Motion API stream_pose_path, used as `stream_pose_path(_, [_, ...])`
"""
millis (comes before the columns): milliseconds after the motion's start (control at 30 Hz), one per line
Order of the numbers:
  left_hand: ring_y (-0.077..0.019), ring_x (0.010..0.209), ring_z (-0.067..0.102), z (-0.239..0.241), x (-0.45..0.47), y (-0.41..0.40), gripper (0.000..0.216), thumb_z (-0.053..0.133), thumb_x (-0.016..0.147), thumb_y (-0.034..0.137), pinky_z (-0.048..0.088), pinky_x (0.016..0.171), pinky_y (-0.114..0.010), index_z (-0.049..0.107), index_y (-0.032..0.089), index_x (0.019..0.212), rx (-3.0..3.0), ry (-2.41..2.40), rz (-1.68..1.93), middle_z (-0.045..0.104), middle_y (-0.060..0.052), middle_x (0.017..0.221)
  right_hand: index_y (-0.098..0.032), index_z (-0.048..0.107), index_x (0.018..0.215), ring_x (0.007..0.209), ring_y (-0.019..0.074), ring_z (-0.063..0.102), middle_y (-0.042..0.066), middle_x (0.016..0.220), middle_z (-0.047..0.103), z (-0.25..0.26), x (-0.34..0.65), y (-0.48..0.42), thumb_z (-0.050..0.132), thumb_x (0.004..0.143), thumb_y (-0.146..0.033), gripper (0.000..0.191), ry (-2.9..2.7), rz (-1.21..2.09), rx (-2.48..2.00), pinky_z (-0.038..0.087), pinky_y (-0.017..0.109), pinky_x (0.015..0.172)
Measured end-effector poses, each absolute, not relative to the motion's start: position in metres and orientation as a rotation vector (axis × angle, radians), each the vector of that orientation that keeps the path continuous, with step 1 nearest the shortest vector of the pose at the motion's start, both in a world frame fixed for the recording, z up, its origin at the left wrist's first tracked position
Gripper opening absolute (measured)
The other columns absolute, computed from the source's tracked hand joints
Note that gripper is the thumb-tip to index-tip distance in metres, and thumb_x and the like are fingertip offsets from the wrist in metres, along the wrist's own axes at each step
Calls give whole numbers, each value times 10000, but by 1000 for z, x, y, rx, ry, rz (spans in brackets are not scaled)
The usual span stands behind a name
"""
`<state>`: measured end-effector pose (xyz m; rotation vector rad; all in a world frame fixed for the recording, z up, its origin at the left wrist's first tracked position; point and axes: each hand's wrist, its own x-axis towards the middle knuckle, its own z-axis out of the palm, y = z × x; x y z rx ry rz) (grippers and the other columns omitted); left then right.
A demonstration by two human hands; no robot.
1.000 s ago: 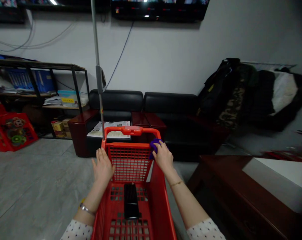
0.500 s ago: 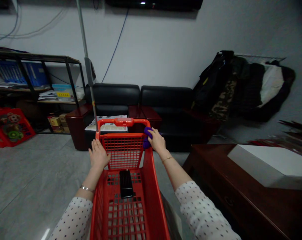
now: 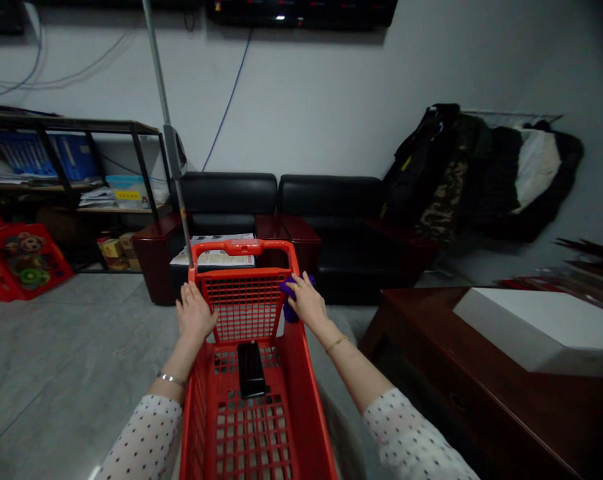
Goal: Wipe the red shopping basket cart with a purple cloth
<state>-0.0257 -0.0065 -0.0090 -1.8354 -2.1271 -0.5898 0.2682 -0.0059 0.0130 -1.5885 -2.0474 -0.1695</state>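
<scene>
A red plastic shopping cart (image 3: pixel 306 380) with grid panels stands in front of me. My left hand (image 3: pixel 195 312) holds its left rim, thumb on the inner side and fingers over the edge. In my right hand (image 3: pixel 306 300) is a bunched purple cloth (image 3: pixel 291 311), pressed against the upper right corner below the red handle (image 3: pixel 241 247). On the cart's grid floor lies a black, flat, phone-like object (image 3: pixel 251 370), apart from both hands. A grey pole (image 3: pixel 156 67) rises from the cart's far left corner.
Behind the cart are black sofas (image 3: pixel 331 200) with papers (image 3: pixel 214 250) on one seat. A shelf (image 3: pixel 136 167) with binders stands left, near a red toy-printed panel (image 3: pixel 31 260). A brown desk (image 3: pixel 431 347) bears a white box (image 3: pixel 541 327); coats (image 3: pixel 446 173) hang at right.
My right hand has slid the purple cloth down along the cart's right corner, toward me. My left hand stays on the left rim. The view has tilted slightly up.
</scene>
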Motion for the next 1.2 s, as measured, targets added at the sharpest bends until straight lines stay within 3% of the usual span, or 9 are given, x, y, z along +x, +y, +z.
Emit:
stream_pose_path(100, [-393, 1438, 263, -7, -24, -9, 973, 606, 776, 380, 343, 1101, -556, 114, -87, 1473, -1803, -2153, -601, 270, -338, 1521, -173, 665, 1130, 1430, 284, 320, 119, 1423, 522, 10, 261, -12, 609, 797, -64, 354, -2089, -172, -1578, 416, 439, 1111])
stream_pose_path(267, [-404, 1440, 249, -7, -25, -12, 985, 612, 769, 369, 337, 1098, -572, 99, -90, 1474, -1775, -2139, -572, 257, -341, 1524, -199, 627, 1187, 1414, 272, 354, 111, 1443, 501, -44, 266, -125, 574, 764, -35, 458, -2154, -162, -1398, 451, 447, 1078])
stream_pose_path(400, [-394, 1442, 248, -9, -26, -10, 1001, 621, 765, 393, 333, 1107, -555, 104, -86, 1475, -1819, -2120, -568, 257, -334, 1528, -242, 610, 1218, 1363, 323, 427, 95, 1410, 540, -47, 272, -147, 594, 753, -60, 500, -2244, -222, -1355, 214, 675, 1139])
stream_pose_path(467, [-394, 1443, 246, -9, -27, -8, 1004, 624, 766, 398, 330, 1108, -556, 104, -89, 1474, -1826, -2112, -579, 256, -338, 1526, -222, 635, 1180, 1316, 331, 483, 108, 1360, 582, -29, 272, -113, 610, 771, -94, 430, -2255, -256, -1380, 167, 695, 1139])
stream_pose_path(567, [-405, 1442, 240, -11, -28, -6, 1023, 638, 761, 401, 334, 1107, -551, 95, -98, 1470, -1832, -2129, -606, 247, -347, 1525, -168, 647, 1176, 1360, 325, 429, 152, 1397, 541, -2, 267, -45, 625, 783, -116, 397, -2218, -261, -1472, 340, 574, 1123])
stream_pose_path(667, [-408, 1442, 237, -12, -30, -5, 1030, 639, 763, 412, 340, 1104, -542, 89, -95, 1471, -1833, -2154, -645, 236, -352, 1527, -156, 653, 1179, 1402, 296, 371, 154, 1399, 538, 2, 262, -19, 615, 792, -105, 393, -2189, -267, -1485, 377, 504, 1125])
stream_pose_path(800, [-412, 1446, 227, -15, -33, -6, 1032, 633, 769, 411, 346, 1094, -546, 65, -78, 1478, -1836, -2127, -674, 226, -357, 1526, -165, 640, 1203, 1416, 284, 345, 129, 1410, 529, -26, 262, -71, 631, 812, -146, 391, -2217, -278, -1407, 381, 458, 1136])
stream_pose_path(900, [-408, 1445, 233, -16, -33, -6, 1032, 632, 766, 402, 351, 1091, -542, 52, -59, 1485, -1856, -2095, -669, 243, -350, 1523, -173, 578, 1291, 1439, 328, 282, 140, 1487, 436, -42, 264, -112, 760, 739, -286, 592, -2213, -277, -1424, 395, 495, 1119])
stream_pose_path(1200, [-408, 1446, 232, -13, -26, -3, 1031, 635, 757, 387, 351, 1100, -530, 64, -79, 1478, -1854, -2125, -631, 237, -354, 1526, -159, 662, 1175, 1402, 319, 364, 142, 1405, 538, 4, 256, -22, 590, 779, -19, 425, -2189, -361, -1575, 378, 511, 1125])
